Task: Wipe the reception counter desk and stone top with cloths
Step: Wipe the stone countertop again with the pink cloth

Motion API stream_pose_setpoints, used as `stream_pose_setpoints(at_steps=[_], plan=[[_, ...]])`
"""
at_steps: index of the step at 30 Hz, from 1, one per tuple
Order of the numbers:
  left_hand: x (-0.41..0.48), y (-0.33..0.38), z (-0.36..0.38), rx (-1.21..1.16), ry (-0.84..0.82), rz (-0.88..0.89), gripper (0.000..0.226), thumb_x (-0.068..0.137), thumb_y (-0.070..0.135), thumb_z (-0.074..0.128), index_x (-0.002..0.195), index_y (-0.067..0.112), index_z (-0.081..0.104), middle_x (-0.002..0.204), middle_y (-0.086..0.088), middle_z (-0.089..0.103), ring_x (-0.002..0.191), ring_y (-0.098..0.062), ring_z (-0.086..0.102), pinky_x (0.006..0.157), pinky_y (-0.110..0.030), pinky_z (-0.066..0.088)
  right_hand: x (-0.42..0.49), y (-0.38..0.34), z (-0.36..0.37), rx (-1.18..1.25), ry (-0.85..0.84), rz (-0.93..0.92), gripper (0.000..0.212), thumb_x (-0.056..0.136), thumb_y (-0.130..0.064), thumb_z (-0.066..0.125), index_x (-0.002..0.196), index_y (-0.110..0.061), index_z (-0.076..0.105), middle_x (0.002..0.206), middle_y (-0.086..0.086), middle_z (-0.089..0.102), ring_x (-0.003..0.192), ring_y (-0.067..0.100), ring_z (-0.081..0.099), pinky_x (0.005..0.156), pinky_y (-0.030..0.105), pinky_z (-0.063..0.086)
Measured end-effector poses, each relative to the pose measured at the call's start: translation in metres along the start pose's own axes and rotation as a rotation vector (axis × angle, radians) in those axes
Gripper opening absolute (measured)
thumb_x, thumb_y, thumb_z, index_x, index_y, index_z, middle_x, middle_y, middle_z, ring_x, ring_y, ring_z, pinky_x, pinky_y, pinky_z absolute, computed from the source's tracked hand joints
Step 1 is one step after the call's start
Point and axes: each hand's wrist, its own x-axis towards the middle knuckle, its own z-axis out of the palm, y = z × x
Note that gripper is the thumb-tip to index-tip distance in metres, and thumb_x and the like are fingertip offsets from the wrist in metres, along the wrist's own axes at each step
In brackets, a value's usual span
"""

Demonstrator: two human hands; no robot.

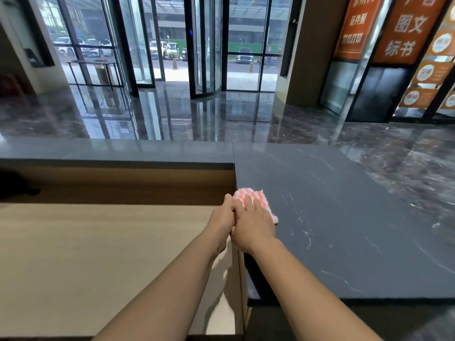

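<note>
A pink-and-white patterned cloth [264, 200] lies on the dark stone top [344, 217], close to its left edge. My right hand [251, 225] lies flat on the cloth, fingers spread over it. My left hand [221, 222] sits right beside it at the stone's left edge, touching the right hand; its fingers are curled and hidden, so whether they hold part of the cloth is unclear. To the left and lower lies the light wooden desk surface [98, 254].
A dark raised ledge [118, 151] runs along the far side of the desk. A dark object [17, 185] sits at the far left under the ledge. Beyond lie a glossy lobby floor, glass doors and orange signs.
</note>
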Motion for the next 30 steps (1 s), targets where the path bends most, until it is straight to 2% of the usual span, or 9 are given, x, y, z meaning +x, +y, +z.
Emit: stream_pose_setpoints(at_steps=[4, 7, 15, 17, 19, 21, 23, 26, 30], plan=[[-0.042, -0.019, 0.002, 0.01, 0.061, 0.041, 0.054, 0.104, 0.044, 0.028, 0.098, 0.01, 0.069, 0.101, -0.011, 0.07, 0.092, -0.023, 0.065, 0.081, -0.032, 0.049, -0.046, 0.002, 0.0, 0.019, 0.001, -0.061, 0.066, 0.093, -0.028, 0.046, 0.152, -0.023, 0.017, 0.161, 0.007, 0.012, 0.149, 0.026, 0.003, 0.121, 0.042, 0.009], [-0.074, -0.031, 0.004, 0.043, 0.092, 0.054, 0.052, 0.103, 0.041, 0.027, 0.095, 0.011, 0.069, 0.101, -0.012, 0.071, 0.095, -0.024, 0.065, 0.077, -0.032, 0.049, -0.08, 0.004, 0.0, 0.025, 0.003, -0.091, 0.066, 0.094, -0.027, 0.047, 0.152, -0.024, 0.017, 0.161, 0.007, 0.01, 0.149, 0.027, 0.001, 0.121, 0.043, 0.008], [-0.133, -0.056, 0.004, 0.135, 0.127, 0.051, 0.055, 0.102, 0.046, 0.024, 0.102, 0.015, 0.07, 0.103, -0.01, 0.072, 0.101, -0.023, 0.065, 0.083, -0.034, 0.052, -0.145, 0.013, 0.006, 0.043, 0.057, -0.188, 0.058, 0.101, -0.034, 0.038, 0.153, -0.025, 0.015, 0.163, 0.005, 0.008, 0.15, 0.026, 0.001, 0.122, 0.044, 0.007], [-0.145, -0.061, 0.005, 0.149, 0.155, 0.048, 0.05, 0.102, 0.042, 0.028, 0.097, 0.013, 0.069, 0.102, -0.01, 0.071, 0.099, -0.022, 0.065, 0.09, -0.036, 0.051, -0.158, 0.019, 0.006, 0.028, 0.081, -0.242, 0.056, 0.101, -0.035, 0.041, 0.152, -0.025, 0.019, 0.162, 0.004, 0.012, 0.15, 0.026, 0.005, 0.122, 0.042, 0.01], [-0.156, -0.063, 0.006, 0.219, 0.197, 0.082, 0.039, 0.1, 0.033, 0.038, 0.088, 0.01, 0.067, 0.096, -0.012, 0.071, 0.089, -0.022, 0.065, 0.084, -0.035, 0.052, -0.167, 0.029, 0.003, 0.033, 0.109, -0.302, 0.056, 0.098, -0.033, 0.049, 0.148, -0.028, 0.025, 0.159, 0.001, 0.022, 0.147, 0.023, 0.016, 0.118, 0.04, 0.018], [-0.165, -0.066, 0.007, 0.444, 0.251, 0.239, 0.024, 0.095, 0.019, 0.048, 0.089, 0.007, 0.068, 0.09, -0.008, 0.07, 0.079, -0.02, 0.064, 0.073, -0.032, 0.053, -0.173, 0.043, -0.003, 0.069, 0.13, -0.357, 0.056, 0.096, -0.031, 0.054, 0.147, -0.031, 0.031, 0.157, -0.004, 0.028, 0.145, 0.019, 0.022, 0.116, 0.037, 0.024], [-0.174, -0.068, 0.01, 0.881, 0.304, 0.479, 0.014, 0.089, 0.016, 0.056, 0.098, 0.015, 0.067, 0.091, 0.003, 0.067, 0.081, -0.016, 0.061, 0.07, -0.029, 0.05, -0.175, 0.06, -0.008, 0.093, 0.14, -0.393, 0.055, 0.096, -0.031, 0.055, 0.147, -0.032, 0.035, 0.157, -0.009, 0.028, 0.147, 0.014, 0.019, 0.115, 0.036, 0.026], [-0.174, -0.076, 0.019, 1.372, 0.291, 0.751, 0.019, 0.089, 0.025, 0.063, 0.107, 0.026, 0.063, 0.112, 0.006, 0.065, 0.096, -0.015, 0.059, 0.086, -0.027, 0.046, -0.176, 0.087, -0.011, 0.091, 0.171, -0.372, 0.054, 0.096, -0.033, 0.058, 0.145, -0.034, 0.038, 0.157, -0.012, 0.029, 0.147, 0.012, 0.021, 0.115, 0.038, 0.031], [-0.161, -0.083, 0.047, 1.567, 0.294, 0.803, 0.026, 0.091, 0.027, 0.063, 0.117, 0.031, 0.062, 0.13, 0.009, 0.059, 0.123, -0.016, 0.05, 0.103, -0.03, 0.033, -0.175, 0.12, -0.012, 0.101, 0.178, -0.326, 0.052, 0.095, -0.036, 0.059, 0.144, -0.036, 0.042, 0.155, -0.015, 0.031, 0.145, 0.01, 0.024, 0.113, 0.035, 0.033]])
